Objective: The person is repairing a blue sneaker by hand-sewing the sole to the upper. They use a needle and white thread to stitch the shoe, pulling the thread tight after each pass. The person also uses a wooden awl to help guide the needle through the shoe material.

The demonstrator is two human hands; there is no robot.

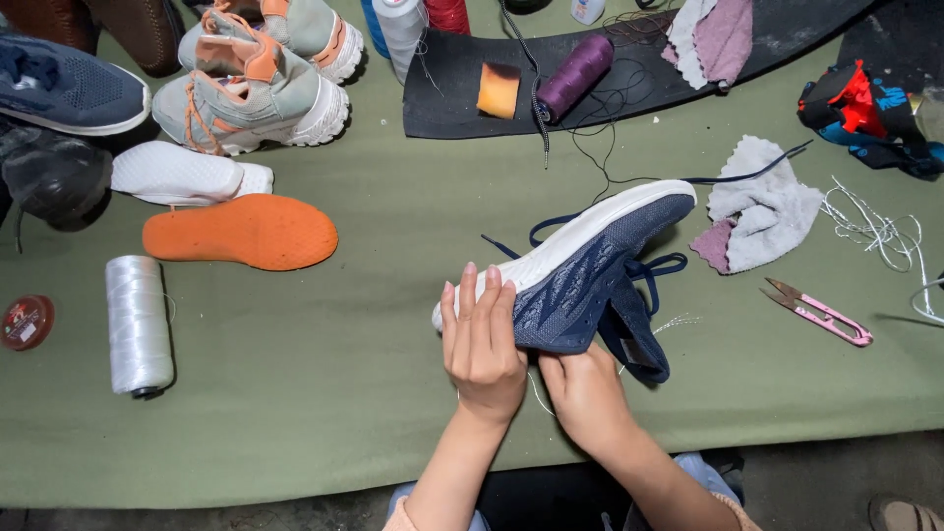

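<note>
Olive-green cloth covers the bench (324, 393). At its left edge lie a small red tin (25, 322) and a white thread spool (138, 324) on its side, with an orange insole (241, 232) and a white insole (187, 177) above them, near a pair of grey-and-orange sneakers (261, 84). Near the middle, the left hand (482, 339) lies with fingers straight and flat against the white sole of a navy knit shoe (580, 270), which is tipped on its side, toe pointing up and right. Just beside it, the right hand (587, 393) is closed on the shoe's collar from below. Further right lie a grey rag (767, 206) and pink thread snips (816, 313).
</note>
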